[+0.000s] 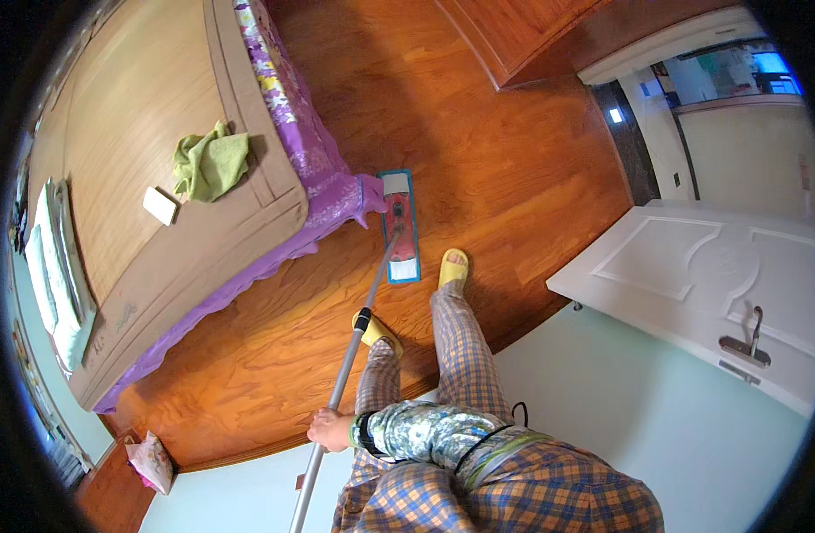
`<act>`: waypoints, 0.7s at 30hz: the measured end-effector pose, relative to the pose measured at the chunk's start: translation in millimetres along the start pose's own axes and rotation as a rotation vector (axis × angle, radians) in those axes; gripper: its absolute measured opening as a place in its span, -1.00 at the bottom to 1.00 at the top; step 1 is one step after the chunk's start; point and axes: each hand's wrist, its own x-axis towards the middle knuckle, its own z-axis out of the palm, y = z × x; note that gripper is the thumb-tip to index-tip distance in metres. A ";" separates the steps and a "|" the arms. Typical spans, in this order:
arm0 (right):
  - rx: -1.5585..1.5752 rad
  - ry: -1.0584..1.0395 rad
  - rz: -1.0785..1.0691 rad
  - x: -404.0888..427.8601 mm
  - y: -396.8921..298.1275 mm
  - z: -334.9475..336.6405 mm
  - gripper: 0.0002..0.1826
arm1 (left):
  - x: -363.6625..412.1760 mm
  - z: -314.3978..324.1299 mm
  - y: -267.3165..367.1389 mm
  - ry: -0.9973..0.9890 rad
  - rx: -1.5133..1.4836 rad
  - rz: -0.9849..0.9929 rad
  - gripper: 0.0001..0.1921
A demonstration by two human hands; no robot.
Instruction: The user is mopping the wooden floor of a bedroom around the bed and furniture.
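My right hand (331, 430), its arm in a patterned oversleeve reaching across from the right, is closed around the grey metal pole of a flat mop (341, 381). My left hand is out of view; the upper end of the pole runs out at the bottom edge. The mop's pink plate, on a pad with teal edges (417, 250), lies flat on the wood floor (514, 200). It touches or nearly touches a corner of the purple floral bed skirt (327, 190). My feet, in yellow slippers (454, 268), stand just this side of the mop head.
A bed with a tan mat (134, 133) fills the left, bearing a green cloth (211, 163), a small white object (160, 205) and folded pale bedding (58, 273). A white door (687, 280) stands open at right. Wooden furniture (514, 33) is at top; a bag (152, 462) sits lower left.
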 end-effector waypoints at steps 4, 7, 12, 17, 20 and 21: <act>-0.033 0.411 0.173 42.4 78.2 -117.8 -0.89 | 108.1 -167.9 100.7 0.079 0.231 0.146 -0.76; 0.043 0.786 0.321 -14.6 187.2 -286.3 -0.90 | 162.5 -302.5 311.5 0.220 0.530 0.371 -0.81; 0.083 1.367 0.740 -271.2 417.4 -549.8 -0.90 | 178.7 -413.3 864.0 0.481 1.107 0.765 -0.86; 0.284 1.680 1.247 -585.5 592.5 -653.1 -0.90 | 75.6 -298.7 1368.2 0.322 1.611 1.108 -0.79; 0.468 1.922 1.574 -688.8 642.1 -638.5 -0.88 | 24.6 -193.1 1545.3 0.102 1.942 1.297 -0.73; 0.535 1.948 1.709 -708.6 643.4 -652.6 -0.91 | 8.5 -169.9 1588.5 0.028 2.006 1.302 -0.69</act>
